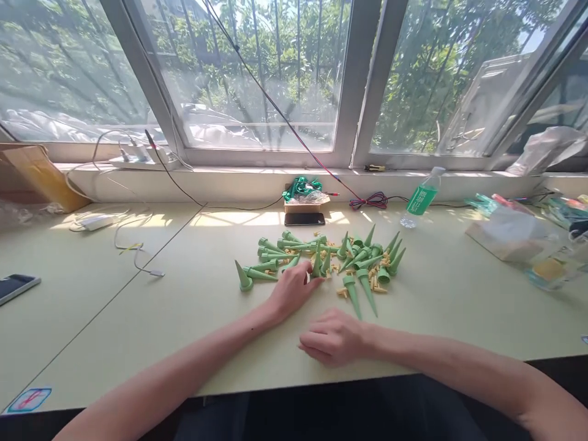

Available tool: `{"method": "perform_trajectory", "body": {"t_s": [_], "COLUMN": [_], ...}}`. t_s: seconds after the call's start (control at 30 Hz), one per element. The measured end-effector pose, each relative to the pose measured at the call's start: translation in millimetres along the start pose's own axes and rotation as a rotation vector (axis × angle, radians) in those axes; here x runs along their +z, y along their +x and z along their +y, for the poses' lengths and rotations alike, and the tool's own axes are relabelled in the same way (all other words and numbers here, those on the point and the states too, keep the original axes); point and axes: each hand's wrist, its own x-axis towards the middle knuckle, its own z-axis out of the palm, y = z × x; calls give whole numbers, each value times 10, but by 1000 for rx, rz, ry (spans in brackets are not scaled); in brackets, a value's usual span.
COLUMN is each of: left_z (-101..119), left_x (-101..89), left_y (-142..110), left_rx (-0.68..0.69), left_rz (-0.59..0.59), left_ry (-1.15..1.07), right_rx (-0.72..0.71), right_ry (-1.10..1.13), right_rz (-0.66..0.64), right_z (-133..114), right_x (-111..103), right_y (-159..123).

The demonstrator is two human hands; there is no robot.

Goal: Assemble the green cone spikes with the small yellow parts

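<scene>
Green plastic spikes, hollow cones with a collar at the wide end, lie in a loose heap across the middle of the table. Small yellow plastic pieces are scattered among them. At the heap's near edge, my left hand has its thumb and fingers closed around the base of an upright green spike. Closer to me, my right hand rests on the table with curled fingers; whatever may be inside them is hidden. Another green spike stands upright at the heap's left end.
Behind the heap lie a black phone and a small box with green stuff. A labelled bottle stands back right, near a tissue box. White cables and another phone lie left.
</scene>
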Motion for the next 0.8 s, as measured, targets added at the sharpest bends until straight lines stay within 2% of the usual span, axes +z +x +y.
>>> {"method": "perform_trajectory", "body": {"t_s": [0.13, 0.3, 0.5, 0.6, 0.67, 0.8], "left_z": [-27, -68, -68, -45, -28, 11], "left_x": [39, 69, 41, 9, -5, -14], "left_y": [-8, -14, 4, -9, -23, -59], "left_rx": [11, 44, 128, 258, 363, 568], "left_rz": [-5, -14, 155, 266, 286, 115], "left_ry": [-34, -32, -49, -80, -78, -68], "right_rx": [35, -19, -27, 88, 201, 669], "right_ry": [-148, -244, -298, -329, -344, -379], "right_rz": [191, 257, 372, 420, 449, 622], "right_z": [137, 232, 407, 593, 709, 767], "right_x": [6, 7, -168, -354, -492, -655], "right_y": [-40, -72, -83, -137, -223, -522]}}
